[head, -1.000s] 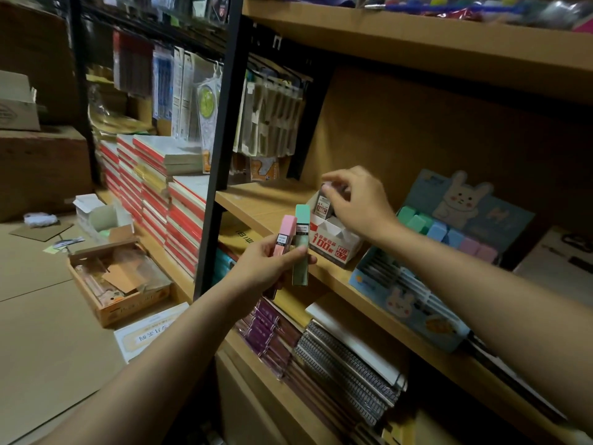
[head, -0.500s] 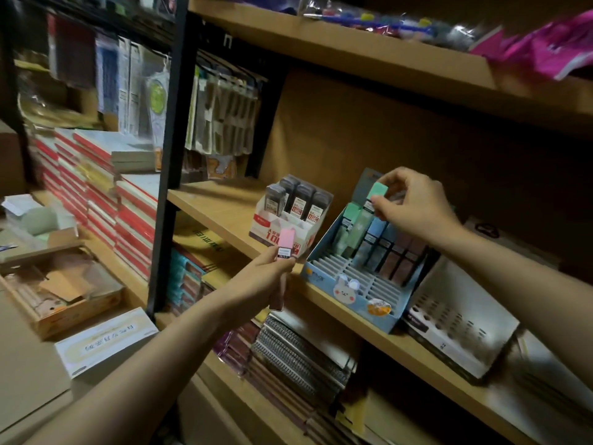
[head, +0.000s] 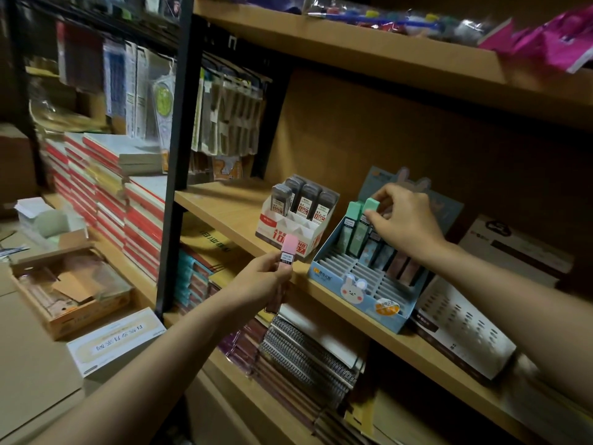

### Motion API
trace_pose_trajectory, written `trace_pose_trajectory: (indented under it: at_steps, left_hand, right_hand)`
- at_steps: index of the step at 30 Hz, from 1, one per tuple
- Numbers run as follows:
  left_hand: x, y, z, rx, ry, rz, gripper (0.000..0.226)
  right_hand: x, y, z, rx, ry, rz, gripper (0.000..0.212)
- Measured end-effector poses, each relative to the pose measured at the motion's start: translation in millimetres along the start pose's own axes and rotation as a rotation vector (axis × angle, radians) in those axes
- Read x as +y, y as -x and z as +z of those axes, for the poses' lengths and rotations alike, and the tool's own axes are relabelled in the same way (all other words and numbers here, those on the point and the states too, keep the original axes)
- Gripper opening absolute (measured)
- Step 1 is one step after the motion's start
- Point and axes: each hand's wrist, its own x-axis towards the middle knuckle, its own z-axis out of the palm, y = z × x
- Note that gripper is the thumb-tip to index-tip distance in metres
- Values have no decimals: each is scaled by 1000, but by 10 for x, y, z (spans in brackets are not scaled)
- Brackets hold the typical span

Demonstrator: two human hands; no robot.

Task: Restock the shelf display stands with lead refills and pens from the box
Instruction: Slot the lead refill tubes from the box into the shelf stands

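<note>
Stationery shop or its stockroom, dim. Light wooden shelves on a black metal upright (head: 175, 187) carry retail goods: a white-and-red cardboard display stand (head: 290, 228) of dark lead-refill cases, a pale blue slotted cardboard display stand with a rabbit cartoon (head: 356, 284) holding pastel refill cases, stacks of red-spined notebooks (head: 106, 194), hanging blister-packed items (head: 227, 114) and spiral-bound notebooks (head: 308, 351) on the lower shelf. An open brown cardboard box (head: 69, 292) of stock sits on the floor near the shelving.

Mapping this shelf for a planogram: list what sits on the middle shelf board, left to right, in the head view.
White display box of dark lead refills → blue rabbit display stand, where the right hand pinches a green refill case → white slotted display box.
</note>
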Motion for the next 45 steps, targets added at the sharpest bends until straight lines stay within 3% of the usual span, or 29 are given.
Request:
trace_pose_trajectory:
  at_steps: [19,28,34,38,45]
  left_hand:
    - [16,34,53,60,-35,37,21]
    - [-26,23,46,33,-47,32,22]
    - [-20,10,17,36,-44,34,24]
    - [-20,4,31,53,-42,27,22]
    - [-50,17,61,38,-54,23,23]
  right_hand:
    - [-22,-24,-26,-39,86,42,23]
    - [-1,-92,9,25,280,34,27]
    - [40,-61,-26,21,0,93,21]
    - [-9,-73,-40,-5,-30,94,11]
    - [21,-67,14,51,-29,222,13]
